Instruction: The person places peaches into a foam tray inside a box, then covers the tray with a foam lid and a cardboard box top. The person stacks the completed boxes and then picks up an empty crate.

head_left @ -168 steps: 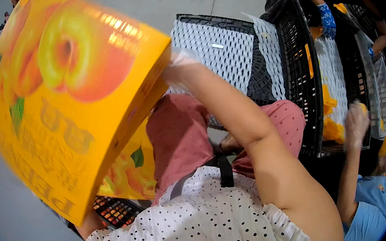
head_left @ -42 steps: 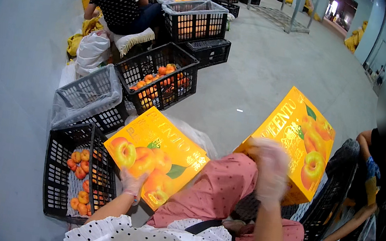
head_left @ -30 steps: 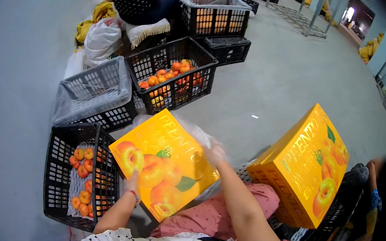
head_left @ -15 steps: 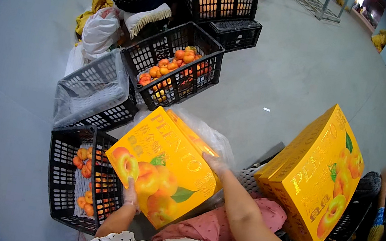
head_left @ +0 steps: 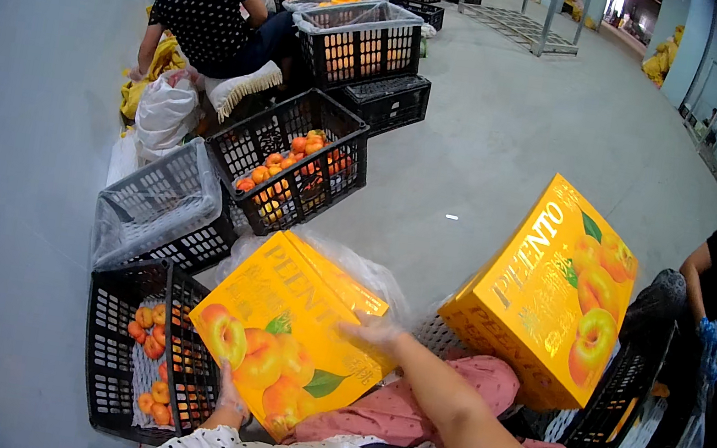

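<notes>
Holding a yellow carton [head_left: 289, 348] tilted in both hands, amid black crates.
Clasping its lower left edge with the thin-gloved left hand [head_left: 230, 398] and its right side with the right hand [head_left: 381, 331], above pink trousers [head_left: 444, 394]. Flanked on the right by a second carton [head_left: 551, 299], printed with the same fruit and leaves. Bordered on the left by a near crate [head_left: 104, 353] holding orange-red fruit [head_left: 144, 316] on white netting [head_left: 140, 368]. Backed by a plastic-lined crate [head_left: 188, 247], a further fruit-filled crate [head_left: 345, 159], a white sack [head_left: 166, 116] and a seated person in a dark patterned top [head_left: 205, 20].
</notes>
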{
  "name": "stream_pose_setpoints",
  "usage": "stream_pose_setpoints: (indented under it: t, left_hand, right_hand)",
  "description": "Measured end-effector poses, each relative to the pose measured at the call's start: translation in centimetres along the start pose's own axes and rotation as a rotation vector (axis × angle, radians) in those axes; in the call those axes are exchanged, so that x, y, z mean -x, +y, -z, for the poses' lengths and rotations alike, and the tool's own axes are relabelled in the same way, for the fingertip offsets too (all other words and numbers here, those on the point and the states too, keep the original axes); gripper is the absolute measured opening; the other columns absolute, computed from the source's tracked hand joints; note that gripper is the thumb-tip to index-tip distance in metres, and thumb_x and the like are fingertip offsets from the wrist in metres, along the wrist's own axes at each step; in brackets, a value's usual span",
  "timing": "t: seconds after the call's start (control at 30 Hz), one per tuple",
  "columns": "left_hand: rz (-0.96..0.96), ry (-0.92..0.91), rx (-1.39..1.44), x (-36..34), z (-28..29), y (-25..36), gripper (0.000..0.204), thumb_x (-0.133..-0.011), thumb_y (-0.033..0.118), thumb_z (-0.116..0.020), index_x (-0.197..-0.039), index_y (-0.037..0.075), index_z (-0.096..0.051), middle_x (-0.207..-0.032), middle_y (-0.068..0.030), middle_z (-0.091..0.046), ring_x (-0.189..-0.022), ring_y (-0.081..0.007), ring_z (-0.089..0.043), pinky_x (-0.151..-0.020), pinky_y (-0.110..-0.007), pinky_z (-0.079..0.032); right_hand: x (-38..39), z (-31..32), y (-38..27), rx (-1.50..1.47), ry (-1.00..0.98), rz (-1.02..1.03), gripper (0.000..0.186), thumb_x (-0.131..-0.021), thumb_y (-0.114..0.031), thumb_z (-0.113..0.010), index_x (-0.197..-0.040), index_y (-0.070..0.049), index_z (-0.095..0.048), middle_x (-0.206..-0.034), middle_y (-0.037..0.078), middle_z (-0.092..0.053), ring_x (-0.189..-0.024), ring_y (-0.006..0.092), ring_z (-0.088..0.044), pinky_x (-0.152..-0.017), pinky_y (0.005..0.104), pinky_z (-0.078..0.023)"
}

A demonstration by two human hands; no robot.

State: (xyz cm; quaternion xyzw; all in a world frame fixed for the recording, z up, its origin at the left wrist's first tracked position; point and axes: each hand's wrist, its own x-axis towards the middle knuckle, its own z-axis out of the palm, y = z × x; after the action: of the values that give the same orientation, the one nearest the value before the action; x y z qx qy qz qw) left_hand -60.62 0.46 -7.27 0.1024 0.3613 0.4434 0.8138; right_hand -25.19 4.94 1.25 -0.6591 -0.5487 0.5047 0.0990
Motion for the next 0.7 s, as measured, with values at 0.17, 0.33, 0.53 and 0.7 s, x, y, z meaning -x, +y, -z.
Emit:
stream_pose_setpoints:
  t: [0.17, 0.33, 0.53, 0.7]
  left_hand:
    - [-0.123, -0.256, 0.010, -0.1, -5.9, 3.4, 0.075, -0.084, 0.065, -0.048, -0.139, 0.016, -0.037, -0.141, -0.0104, -0.041, -0.127, -0.0317, -0.040, -0.106, -0.051, -0.033]
    - [-0.368, -0.283, -0.140, 1.5, -16.3, 11.0, 0.063, -0.090, 0.053, -0.048, -0.139, 0.014, -0.037, -0.139, -0.0054, -0.042, -0.124, -0.0269, -0.041, -0.102, -0.044, -0.037]
    - [-0.336, -0.885, -0.646, 0.8, -28.7, 14.0, 0.055, -0.093, 0.042, -0.046, -0.135, 0.008, -0.039, -0.133, -0.0090, -0.048, -0.121, -0.0252, -0.047, -0.098, -0.042, -0.041]
    - [-0.116, -0.979, -0.625, 2.7, -44.1, 2.8, 0.051, -0.091, 0.026, -0.053, -0.135, 0.008, -0.037, -0.129, -0.0092, -0.050, -0.114, -0.0225, -0.052, -0.092, -0.037, -0.046]
  right_hand:
    - [2.2, 0.8, 0.7, -0.421, 0.077, 0.547, 0.082, -0.077, -0.037, -0.067, -0.142, -0.003, -0.029, -0.136, 0.017, -0.045, -0.125, 0.0237, -0.044, -0.103, 0.0329, -0.032]
    - [14.8, 5.6, -8.6, -0.870, 0.223, 0.818, 0.080, -0.082, -0.013, -0.069, -0.144, 0.001, -0.021, -0.141, 0.009, -0.038, -0.127, 0.0181, -0.038, -0.104, 0.0320, -0.032]
    - [27.5, 12.0, -3.8, -1.073, 0.695, 0.713, 0.070, -0.083, -0.009, -0.067, -0.141, 0.001, -0.029, -0.121, 0.009, -0.058, -0.108, 0.0127, -0.054, -0.090, 0.0255, -0.046]
    - [35.1, 14.9, 5.2, -0.843, 1.279, 0.684, 0.051, -0.086, -0.020, -0.061, -0.131, 0.000, -0.048, -0.119, 0.012, -0.059, -0.109, 0.0136, -0.055, -0.093, 0.0258, -0.043]
